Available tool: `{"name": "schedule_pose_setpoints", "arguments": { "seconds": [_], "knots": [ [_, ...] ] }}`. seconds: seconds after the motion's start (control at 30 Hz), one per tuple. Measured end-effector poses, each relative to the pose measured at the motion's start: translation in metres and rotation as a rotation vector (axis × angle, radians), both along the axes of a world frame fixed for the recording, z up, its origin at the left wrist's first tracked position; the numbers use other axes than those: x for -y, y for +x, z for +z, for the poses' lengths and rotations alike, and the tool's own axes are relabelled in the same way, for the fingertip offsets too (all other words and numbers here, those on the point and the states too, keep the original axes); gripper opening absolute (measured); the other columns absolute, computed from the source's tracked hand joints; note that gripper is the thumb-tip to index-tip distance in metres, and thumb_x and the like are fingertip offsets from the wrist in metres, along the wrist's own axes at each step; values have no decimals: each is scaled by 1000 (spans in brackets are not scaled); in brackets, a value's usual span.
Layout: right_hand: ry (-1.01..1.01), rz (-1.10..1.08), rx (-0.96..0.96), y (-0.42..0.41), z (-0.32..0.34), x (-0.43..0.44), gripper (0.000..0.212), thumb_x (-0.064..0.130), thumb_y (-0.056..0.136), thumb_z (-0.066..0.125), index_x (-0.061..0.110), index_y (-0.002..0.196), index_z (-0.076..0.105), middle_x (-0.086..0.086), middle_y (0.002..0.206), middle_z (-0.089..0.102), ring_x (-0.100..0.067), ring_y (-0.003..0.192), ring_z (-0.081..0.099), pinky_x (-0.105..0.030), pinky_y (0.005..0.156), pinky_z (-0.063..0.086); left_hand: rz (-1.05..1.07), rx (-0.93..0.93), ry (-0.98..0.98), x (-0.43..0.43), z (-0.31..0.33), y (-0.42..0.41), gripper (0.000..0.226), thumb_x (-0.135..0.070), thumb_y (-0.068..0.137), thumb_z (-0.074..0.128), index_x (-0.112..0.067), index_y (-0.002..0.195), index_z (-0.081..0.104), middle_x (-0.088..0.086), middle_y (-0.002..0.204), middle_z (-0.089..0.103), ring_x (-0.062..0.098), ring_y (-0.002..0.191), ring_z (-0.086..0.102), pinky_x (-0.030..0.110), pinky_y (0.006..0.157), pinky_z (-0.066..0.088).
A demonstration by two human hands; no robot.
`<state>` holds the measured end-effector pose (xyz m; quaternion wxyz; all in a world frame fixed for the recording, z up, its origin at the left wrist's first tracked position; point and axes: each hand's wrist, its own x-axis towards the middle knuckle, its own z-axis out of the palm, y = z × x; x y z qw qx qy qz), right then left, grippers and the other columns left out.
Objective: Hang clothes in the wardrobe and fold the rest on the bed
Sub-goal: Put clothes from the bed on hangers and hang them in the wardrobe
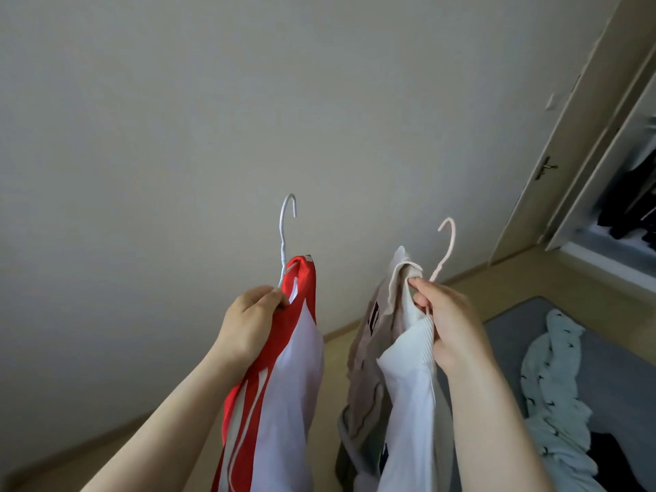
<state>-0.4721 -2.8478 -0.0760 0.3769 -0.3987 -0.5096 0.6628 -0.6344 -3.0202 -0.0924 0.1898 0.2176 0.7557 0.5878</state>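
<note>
While the left hand [253, 321] grips a hangered red-and-white top [284, 385] and the right hand [447, 324] a white knit [408, 385], both well short of the wardrobe [624, 193], neither is hung yet (garments [553, 385] on the bed [497, 332] await folding).

A red-and-white garment [284, 385] hung straight down from a white hanger [285, 225], pinched at its neck in the left grip [253, 319], with the hook rising above that grip. A white ribbed top [408, 385] and a beige garment [365, 367] hung together from a pink hanger [445, 246], held in the right grip [449, 324], its hook tilted up above the knuckles. Right of that grip and lower, a pale green patterned garment [553, 378] lay crumpled on the grey bed [507, 328]. Further up and right, the wardrobe [603, 165] stood open, with dark clothes [624, 207] inside.
</note>
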Motion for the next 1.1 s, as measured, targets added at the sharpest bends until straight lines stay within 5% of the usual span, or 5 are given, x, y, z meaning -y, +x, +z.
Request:
{"name": "schedule_pose_setpoints", "arguments": {
  "seconds": [0.2, 0.4, 0.83, 1.1],
  "knots": [
    [31, -131, 26, -30, 10, -26, 46, 20, 87, 65, 19, 50, 38, 0, 55, 31, -14, 53, 25, -31, 59, 20, -175, 25, 9, -55, 10, -62, 30, -20, 93, 49, -18, 67, 64, -12, 50, 53, 9, 49, 48, 24, 51, 36],
    [39, -257, 36, -54, 10, -64, 47, 19, 88, 64, 19, 50, 37, 4, 50, 29, -12, 52, 22, -30, 57, 17, -353, 84, 36, -118, 13, -98, 30, -15, 95, 48, -12, 69, 64, -2, 56, 54, 17, 56, 49, 29, 59, 39],
    [-41, -380, -80, -135, 4, -208, 37, 11, 92, 59, 12, 58, 45, 1, 50, 38, -5, 40, 37, -17, 41, 37, -553, -121, 17, -295, 8, -188, 34, -30, 100, 42, -23, 76, 64, 12, 62, 60, 14, 50, 57, 24, 47, 49],
    [-20, -539, -14, -160, -2, -295, 36, 17, 91, 63, 16, 56, 54, -3, 54, 45, -12, 51, 42, -28, 57, 37, -696, -167, 51, -422, 4, -224, 35, -22, 101, 40, -20, 74, 63, -8, 49, 51, 4, 43, 45, 18, 48, 39]
  ]
}}
